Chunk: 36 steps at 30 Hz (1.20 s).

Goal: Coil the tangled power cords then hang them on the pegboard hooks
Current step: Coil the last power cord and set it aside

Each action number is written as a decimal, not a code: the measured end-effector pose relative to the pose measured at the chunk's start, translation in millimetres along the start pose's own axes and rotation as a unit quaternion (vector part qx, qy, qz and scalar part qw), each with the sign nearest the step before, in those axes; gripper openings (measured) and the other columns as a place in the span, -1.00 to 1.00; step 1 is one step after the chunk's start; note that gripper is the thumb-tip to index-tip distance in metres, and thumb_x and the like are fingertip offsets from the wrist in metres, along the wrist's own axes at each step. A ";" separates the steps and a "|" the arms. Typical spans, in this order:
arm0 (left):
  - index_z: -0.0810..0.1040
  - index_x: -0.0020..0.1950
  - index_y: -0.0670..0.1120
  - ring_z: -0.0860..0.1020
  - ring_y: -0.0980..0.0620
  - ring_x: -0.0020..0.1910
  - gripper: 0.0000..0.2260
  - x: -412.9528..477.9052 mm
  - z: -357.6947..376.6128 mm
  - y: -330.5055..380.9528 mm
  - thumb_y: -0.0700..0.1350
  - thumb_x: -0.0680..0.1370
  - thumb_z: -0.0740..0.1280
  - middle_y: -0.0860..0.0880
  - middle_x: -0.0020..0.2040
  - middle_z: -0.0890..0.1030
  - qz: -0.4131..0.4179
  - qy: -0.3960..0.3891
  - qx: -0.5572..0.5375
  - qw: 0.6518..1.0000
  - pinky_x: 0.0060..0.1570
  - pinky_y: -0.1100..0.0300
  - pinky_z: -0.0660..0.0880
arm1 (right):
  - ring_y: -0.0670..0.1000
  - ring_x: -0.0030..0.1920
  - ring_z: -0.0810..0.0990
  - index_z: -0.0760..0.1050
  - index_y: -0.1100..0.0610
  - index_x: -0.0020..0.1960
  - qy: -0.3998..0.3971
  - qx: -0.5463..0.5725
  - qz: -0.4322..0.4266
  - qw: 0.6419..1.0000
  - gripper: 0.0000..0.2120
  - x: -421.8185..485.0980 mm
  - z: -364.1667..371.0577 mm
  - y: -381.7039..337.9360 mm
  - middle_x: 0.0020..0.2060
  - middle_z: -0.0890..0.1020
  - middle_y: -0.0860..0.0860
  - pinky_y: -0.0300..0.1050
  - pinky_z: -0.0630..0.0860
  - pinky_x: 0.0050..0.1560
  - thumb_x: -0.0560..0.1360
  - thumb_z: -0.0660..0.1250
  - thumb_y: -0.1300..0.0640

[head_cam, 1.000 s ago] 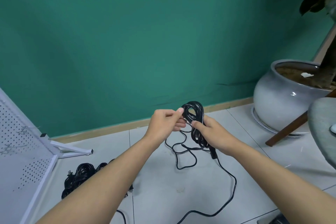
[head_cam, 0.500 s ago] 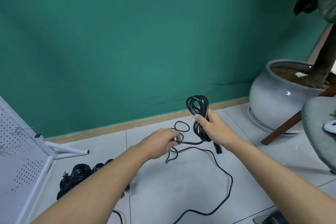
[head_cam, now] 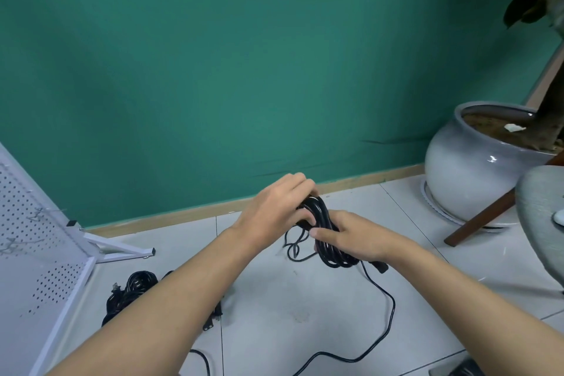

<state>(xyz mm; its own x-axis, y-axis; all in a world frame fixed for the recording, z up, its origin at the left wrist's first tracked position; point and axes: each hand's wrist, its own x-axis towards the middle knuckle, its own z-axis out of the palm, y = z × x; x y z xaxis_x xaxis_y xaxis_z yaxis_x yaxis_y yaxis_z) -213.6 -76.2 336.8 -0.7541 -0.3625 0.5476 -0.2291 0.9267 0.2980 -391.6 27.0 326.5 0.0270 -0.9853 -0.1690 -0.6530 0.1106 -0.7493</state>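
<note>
Black power cord [head_cam: 324, 224] is bunched into a coil held in mid-air above the tiled floor [head_cam: 274, 330], between both hands, in front of the green wall. Right hand [head_cam: 355, 239] grips the lower half of the coil with its thumb laid across the strands; the rest of that hand is behind the bundle and not visible, judged wrapped round it. Left hand [head_cam: 274, 207] sits on top of the coil, fingers [head_cam: 300, 181] curled over the loops, thumb on the near side. A connector [head_cam: 378, 267] pokes out under the right wrist. The uncoiled tail [head_cam: 389, 311] drops from the coil and snakes over the floor toward the bottom edge. A small kinked loop [head_cam: 294, 250] hangs under the hands. Step in hand, as I read it: laying another turn onto the coil. To do it well, the right hand anchors the bundle firmly while the left draws the tail up in turns the same size as the existing ones. Let the cord twist free so the kinked loop isn't trapped inside, and lay turns side by side, not crossed. Leave an eye at the top wide enough for a hook. Pegboard [head_cam: 39, 256] stands well apart at left; its wire hooks [head_cam: 36, 214] are hard to make out. Pile of cords [head_cam: 134, 287] lies on the floor near its foot, not yet hung.
</note>
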 end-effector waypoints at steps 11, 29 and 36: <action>0.69 -0.02 -0.02 0.65 0.16 -0.07 -0.90 -9.6 -4.1 -21.5 -0.06 0.51 0.54 0.10 -0.08 0.70 -0.254 0.016 -0.197 0.947 0.05 0.23 0.56 | 0.09 -0.07 0.66 0.54 -0.02 0.04 0.029 0.031 -0.015 0.999 -0.89 -4.0 -10.6 2.7 -0.07 0.71 0.09 0.07 0.59 0.11 0.68 0.27 -0.01; 0.62 -0.07 -0.28 0.74 -0.16 -0.22 -0.81 12.0 10.2 11.0 -0.16 0.54 0.53 -0.35 -0.04 0.68 -0.461 0.160 -0.418 0.766 -0.12 0.13 0.68 | -0.05 0.01 0.64 0.49 -0.11 0.19 0.134 0.014 -0.022 0.991 -0.87 5.7 -0.4 -1.6 -0.09 0.70 -0.14 -0.01 0.55 0.13 0.69 0.20 0.03; 0.60 0.11 -0.23 0.73 -0.07 -0.07 -0.77 11.1 13.9 7.8 -0.06 0.69 0.31 -0.16 0.04 0.71 -0.433 0.065 -0.458 0.774 -0.01 0.05 0.68 | -0.32 -0.10 0.55 0.52 -0.09 0.14 0.163 0.139 -0.026 0.976 -0.86 3.7 -5.8 -4.0 -0.17 0.63 -0.35 -0.23 0.44 0.07 0.70 0.23 0.10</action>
<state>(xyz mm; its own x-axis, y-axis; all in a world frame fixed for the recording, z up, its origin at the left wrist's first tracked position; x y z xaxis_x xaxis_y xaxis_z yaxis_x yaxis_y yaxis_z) -232.3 -71.6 334.3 -0.4791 -0.8707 -0.1109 -0.0367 -0.1064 0.9936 -393.3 22.1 332.6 -0.2173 -0.9747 0.0524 -0.4251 0.0462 -0.9040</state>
